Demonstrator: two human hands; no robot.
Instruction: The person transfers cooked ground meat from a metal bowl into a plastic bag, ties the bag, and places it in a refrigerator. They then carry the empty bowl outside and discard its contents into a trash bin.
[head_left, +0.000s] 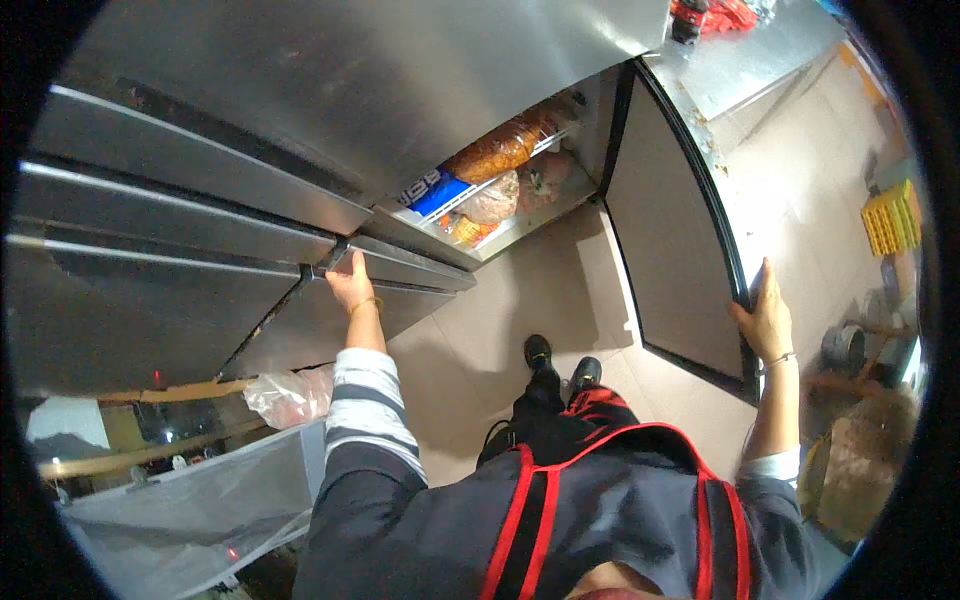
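My right hand (766, 319) holds the free edge of an open refrigerator door (675, 225), thumb on the inner side and fingers along the outer face. Black gasket lines the door's rim. At the left, my left hand (352, 281) rests on the edge of a stainless steel front (409, 264); its fingertips are partly hidden. Between my hands the open compartment shows a white wire shelf (469, 196). On it lie a blue printed package (435, 193) and a brown plastic-wrapped bundle (499, 150). Clear bags of pale food (491, 199) and a yellow-orange packet (471, 231) sit beneath.
Steel fronts (180, 165) extend along the left. A clear plastic bag (289, 396) hangs near a translucent bin (195, 495) at lower left. My shoes stand on the tiled floor (465, 337). A yellow crate (891, 217) and a metal pot (844, 346) are at far right.
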